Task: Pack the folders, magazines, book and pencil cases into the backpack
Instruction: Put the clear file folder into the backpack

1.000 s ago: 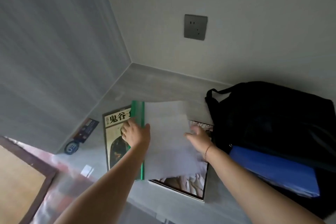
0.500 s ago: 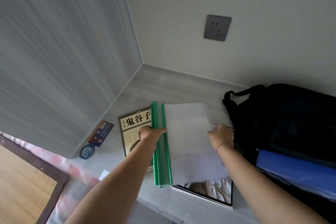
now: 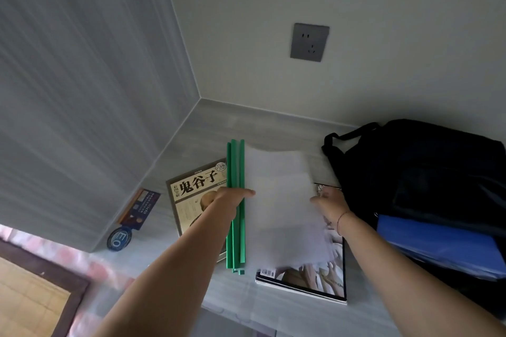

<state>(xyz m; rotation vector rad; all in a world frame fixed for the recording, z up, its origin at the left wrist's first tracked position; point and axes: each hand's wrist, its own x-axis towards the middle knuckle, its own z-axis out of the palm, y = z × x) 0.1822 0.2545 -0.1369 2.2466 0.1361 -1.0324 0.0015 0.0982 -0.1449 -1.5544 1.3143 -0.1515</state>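
Both hands' grip [image 3: 232, 197] [image 3: 330, 201] holds green-spined folders [image 3: 279, 208] above magazine [image 3: 315, 279].

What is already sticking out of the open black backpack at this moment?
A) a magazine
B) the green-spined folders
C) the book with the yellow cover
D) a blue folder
D: a blue folder pokes out of the backpack, while the book, the green-spined folders and the magazine all lie on the desk.
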